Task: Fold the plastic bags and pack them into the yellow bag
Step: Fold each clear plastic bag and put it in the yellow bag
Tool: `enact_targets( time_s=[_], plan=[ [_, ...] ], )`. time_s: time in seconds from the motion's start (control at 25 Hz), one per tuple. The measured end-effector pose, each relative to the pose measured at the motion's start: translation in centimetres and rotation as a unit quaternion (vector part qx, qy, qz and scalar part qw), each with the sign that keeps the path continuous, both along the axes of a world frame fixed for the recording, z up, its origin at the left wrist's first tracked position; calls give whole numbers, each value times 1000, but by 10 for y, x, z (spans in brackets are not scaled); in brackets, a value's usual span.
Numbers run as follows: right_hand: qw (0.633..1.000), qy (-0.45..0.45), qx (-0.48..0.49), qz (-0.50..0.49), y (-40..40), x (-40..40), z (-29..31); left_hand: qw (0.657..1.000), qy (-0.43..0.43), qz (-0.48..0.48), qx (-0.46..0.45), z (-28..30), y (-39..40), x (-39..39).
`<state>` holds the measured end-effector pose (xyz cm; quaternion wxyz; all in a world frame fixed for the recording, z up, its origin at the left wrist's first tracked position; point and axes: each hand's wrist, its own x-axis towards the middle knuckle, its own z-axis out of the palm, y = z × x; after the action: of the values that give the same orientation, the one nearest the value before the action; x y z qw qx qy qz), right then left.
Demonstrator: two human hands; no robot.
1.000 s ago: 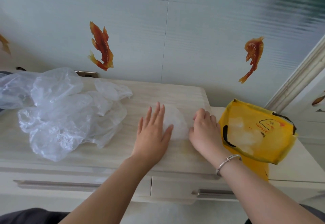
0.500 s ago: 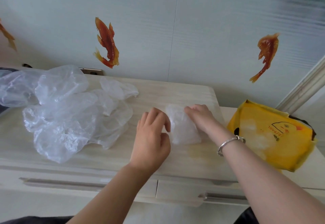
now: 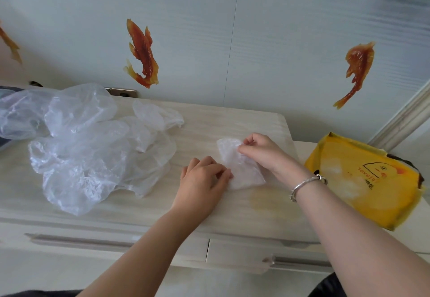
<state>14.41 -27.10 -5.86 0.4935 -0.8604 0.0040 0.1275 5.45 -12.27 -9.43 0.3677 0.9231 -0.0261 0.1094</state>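
Head view: on a pale wood-grain counter (image 3: 209,119), a small folded plastic bag (image 3: 242,168), translucent, crinkled, roughly oblong, long axis slanting from far-left to near-right. Pinched at its near-left edge by curled fingers of the left hand (image 3: 204,180); pinched at its far end by the right hand (image 3: 263,152), a silver bracelet (image 3: 304,185) on that wrist. Between both hands, touching each. Left of them, a loose heap of clear, wrinkled plastic bags (image 3: 81,147). Right, well apart from the heap, a glossy yellow bag (image 3: 363,180), lying flat, printed logo upside down. Orange fish stickers (image 3: 142,54) on the ribbed wall.
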Motion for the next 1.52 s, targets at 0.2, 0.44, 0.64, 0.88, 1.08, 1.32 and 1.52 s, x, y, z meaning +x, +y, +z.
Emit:
enact_targets(
  time_s=[0.2, 0.44, 0.64, 0.88, 1.08, 1.32, 1.52],
  plan=[
    [997, 3, -26, 75, -2, -4, 1, 997, 42, 51, -26, 4, -9, 8],
    [983, -134, -20, 121, -9, -18, 0, 991, 106, 62, -52, 13, -13, 14],
    [963, -203, -73, 161, -25, -35, -1, 984, 144, 81, -67, 18, -13, 17],
    [892, -343, -191, 224, -34, -50, -9, 965, 214, 117, -96, 23, -18, 21],
    [887, -343, -182, 249, -33, -62, -12, 964, 215, 99, -118, 21, -15, 18],
    [955, -282, -56, 74, -29, -75, -4, 964, 196, 106, -146, 26, -10, 9],
    [947, -258, -152, 116, -8, -78, -11, 965, 170, 109, -167, 26, -14, 0]
  ],
)
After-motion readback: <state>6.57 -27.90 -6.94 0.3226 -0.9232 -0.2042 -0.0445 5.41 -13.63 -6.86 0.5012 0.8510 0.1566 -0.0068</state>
